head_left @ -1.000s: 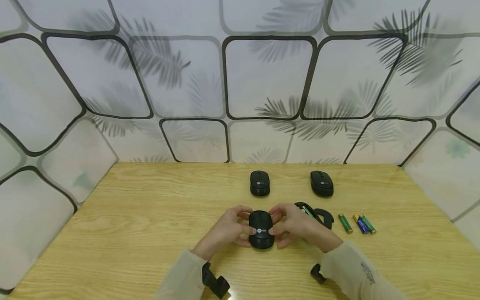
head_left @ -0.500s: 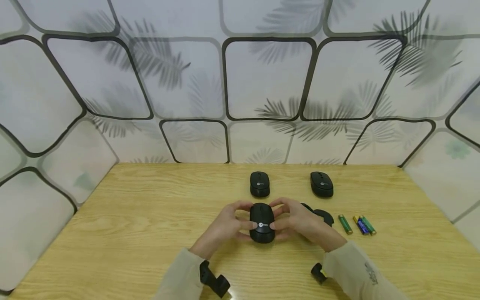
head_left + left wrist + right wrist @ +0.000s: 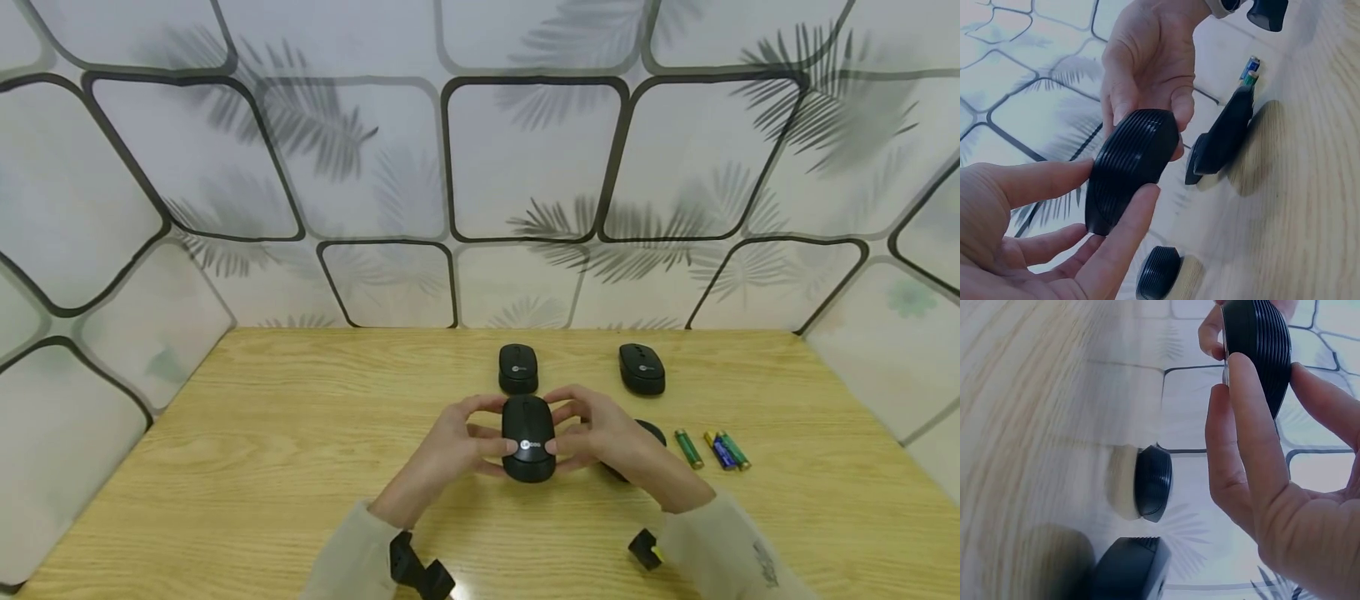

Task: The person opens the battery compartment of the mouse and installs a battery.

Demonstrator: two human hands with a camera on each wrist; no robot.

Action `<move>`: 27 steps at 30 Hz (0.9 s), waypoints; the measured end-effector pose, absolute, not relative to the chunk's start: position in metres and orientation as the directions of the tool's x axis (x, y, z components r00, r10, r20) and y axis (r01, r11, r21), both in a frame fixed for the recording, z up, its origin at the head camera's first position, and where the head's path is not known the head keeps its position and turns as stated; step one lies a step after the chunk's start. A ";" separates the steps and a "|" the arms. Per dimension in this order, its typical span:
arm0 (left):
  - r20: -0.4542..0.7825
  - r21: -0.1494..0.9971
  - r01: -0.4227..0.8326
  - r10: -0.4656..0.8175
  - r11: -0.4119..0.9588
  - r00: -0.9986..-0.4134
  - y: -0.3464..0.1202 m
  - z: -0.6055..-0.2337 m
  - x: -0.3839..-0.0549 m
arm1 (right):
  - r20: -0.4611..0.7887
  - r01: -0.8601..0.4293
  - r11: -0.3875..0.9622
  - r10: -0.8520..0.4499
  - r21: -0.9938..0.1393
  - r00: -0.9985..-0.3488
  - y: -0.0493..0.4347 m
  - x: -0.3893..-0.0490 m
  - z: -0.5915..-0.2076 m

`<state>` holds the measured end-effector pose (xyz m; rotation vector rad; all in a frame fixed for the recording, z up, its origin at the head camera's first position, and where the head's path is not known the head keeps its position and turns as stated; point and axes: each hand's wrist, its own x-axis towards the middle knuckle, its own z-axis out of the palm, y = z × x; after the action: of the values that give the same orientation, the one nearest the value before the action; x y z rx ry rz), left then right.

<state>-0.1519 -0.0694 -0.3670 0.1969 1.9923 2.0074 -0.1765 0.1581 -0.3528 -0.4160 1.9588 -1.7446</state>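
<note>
Mouse (image 3: 528,429) is pointing lengthwise away from the wearer, left grip (image 3: 459,442) and right grip (image 3: 606,432) pinching its opposite sides, neither nearer.

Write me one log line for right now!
left hand: holds mouse; right hand: holds same mouse; mouse: above table; batteries: on table

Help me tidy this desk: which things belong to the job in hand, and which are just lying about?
In the job: held mouse, left hand, right hand.
Not held, so probably lying about: middle back mouse, right back mouse, lone green battery, battery pair, dark object partly hidden by the right hand.
</note>
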 end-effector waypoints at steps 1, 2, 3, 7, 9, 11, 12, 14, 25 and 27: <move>-0.109 0.994 -0.112 0.307 0.010 -0.945 -0.069 -0.367 -0.151 | -0.145 0.084 0.138 -0.524 -0.987 -0.839 0.158 -0.176 -0.352; -0.105 0.994 -0.108 0.305 0.008 -0.947 -0.069 -0.366 -0.150 | -0.139 0.080 0.135 -0.524 -0.988 -0.840 0.159 -0.175 -0.351; -0.102 0.994 -0.106 0.304 0.003 -0.947 -0.069 -0.366 -0.149 | -0.134 0.075 0.132 -0.523 -0.988 -0.842 0.159 -0.174 -0.351; -0.099 0.994 -0.107 0.295 -0.011 -0.950 -0.069 -0.366 -0.145 | -0.124 0.068 0.126 -0.520 -0.990 -0.845 0.159 -0.170 -0.352; -0.102 0.994 -0.112 0.291 -0.016 -0.951 -0.069 -0.366 -0.142 | -0.120 0.066 0.120 -0.521 -0.991 -0.845 0.159 -0.168 -0.353; -0.102 0.994 -0.112 0.290 -0.018 -0.952 -0.069 -0.367 -0.140 | -0.118 0.067 0.116 -0.523 -0.991 -0.844 0.160 -0.166 -0.354; -0.099 0.994 -0.108 0.290 -0.016 -0.952 -0.069 -0.367 -0.140 | -0.117 0.066 0.115 -0.523 -0.991 -0.844 0.160 -0.165 -0.355; -0.095 0.994 -0.104 0.291 -0.017 -0.952 -0.069 -0.368 -0.139 | -0.117 0.070 0.108 -0.526 -0.992 -0.843 0.160 -0.164 -0.355; -0.084 0.996 -0.090 0.295 -0.007 -0.952 -0.070 -0.369 -0.136 | -0.114 0.060 0.117 -0.532 -0.991 -0.839 0.161 -0.164 -0.357; -0.080 0.996 -0.086 0.299 -0.008 -0.951 -0.070 -0.369 -0.137 | -0.117 0.061 0.121 -0.530 -0.991 -0.840 0.161 -0.164 -0.356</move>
<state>-0.1365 -0.0697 -0.3690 0.2222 2.0001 2.0434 -0.1641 0.1613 -0.3558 -0.4530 1.9593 -1.7666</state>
